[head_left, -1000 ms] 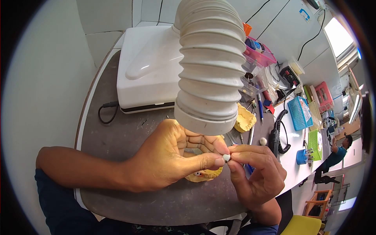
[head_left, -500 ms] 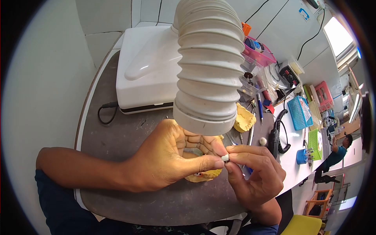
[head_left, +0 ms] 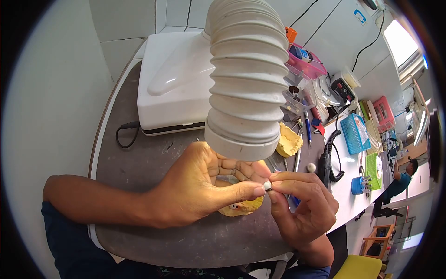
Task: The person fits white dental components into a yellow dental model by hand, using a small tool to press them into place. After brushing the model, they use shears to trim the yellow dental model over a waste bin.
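In the head view, our two hands meet over the dark worktop (head_left: 186, 249). The white piece (head_left: 267, 185) sits right between their fingertips, a darker edge showing at its lower side. Our left hand (head_left: 193, 186) has its thumb and index finger closed on it from one side; our right hand (head_left: 304, 207) pinches it from the other with thumb and forefinger.

A piece this small probably slips easily, so a light, even pinch seems best – firm enough to steady it, with the darker edge left uncovered for us to see. Holding it low over the bench would likely make a drop harmless.

Below the left thumb lies a yellow dental model (head_left: 234, 211), partly hidden; we should hold our wrists off it. The white hose (head_left: 246, 116) hangs close above our left fingers – best not to bump it.
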Demonstrator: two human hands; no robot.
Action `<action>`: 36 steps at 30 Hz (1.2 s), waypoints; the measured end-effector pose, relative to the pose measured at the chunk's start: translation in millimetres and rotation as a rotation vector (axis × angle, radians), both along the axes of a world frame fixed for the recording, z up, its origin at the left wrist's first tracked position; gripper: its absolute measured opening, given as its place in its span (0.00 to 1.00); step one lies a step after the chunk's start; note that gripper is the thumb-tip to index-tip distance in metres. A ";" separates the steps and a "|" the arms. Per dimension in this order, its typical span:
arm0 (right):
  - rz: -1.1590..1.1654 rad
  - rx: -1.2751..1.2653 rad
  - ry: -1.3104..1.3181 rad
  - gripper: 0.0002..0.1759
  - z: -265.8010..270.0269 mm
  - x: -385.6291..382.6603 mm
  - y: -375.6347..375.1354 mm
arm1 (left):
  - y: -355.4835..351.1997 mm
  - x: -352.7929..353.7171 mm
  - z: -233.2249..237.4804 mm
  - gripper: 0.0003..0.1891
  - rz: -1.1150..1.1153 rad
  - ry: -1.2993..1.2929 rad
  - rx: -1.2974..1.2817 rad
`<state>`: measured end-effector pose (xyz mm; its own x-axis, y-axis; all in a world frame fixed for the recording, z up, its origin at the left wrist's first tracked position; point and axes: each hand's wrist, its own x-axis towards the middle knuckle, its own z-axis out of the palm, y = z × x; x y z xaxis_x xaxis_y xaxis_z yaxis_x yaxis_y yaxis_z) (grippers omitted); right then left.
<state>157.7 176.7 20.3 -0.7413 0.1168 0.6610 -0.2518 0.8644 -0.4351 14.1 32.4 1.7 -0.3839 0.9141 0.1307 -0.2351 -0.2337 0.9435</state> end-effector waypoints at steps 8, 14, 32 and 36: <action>0.005 -0.014 -0.009 0.11 1.4 0.0 -0.4 | -2.0 0.1 0.3 0.10 -0.075 -0.086 -0.044; -0.003 -0.015 -0.012 0.11 0.4 -0.2 -0.4 | -3.4 -1.1 5.1 0.11 -0.086 -0.073 -0.082; 0.008 -0.045 -0.055 0.08 3.0 0.7 -4.9 | -2.0 0.1 4.0 0.12 -0.080 -0.097 -0.085; 0.016 -0.021 -0.055 0.09 3.4 0.2 -3.7 | -1.4 0.0 2.1 0.12 -0.070 -0.102 -0.058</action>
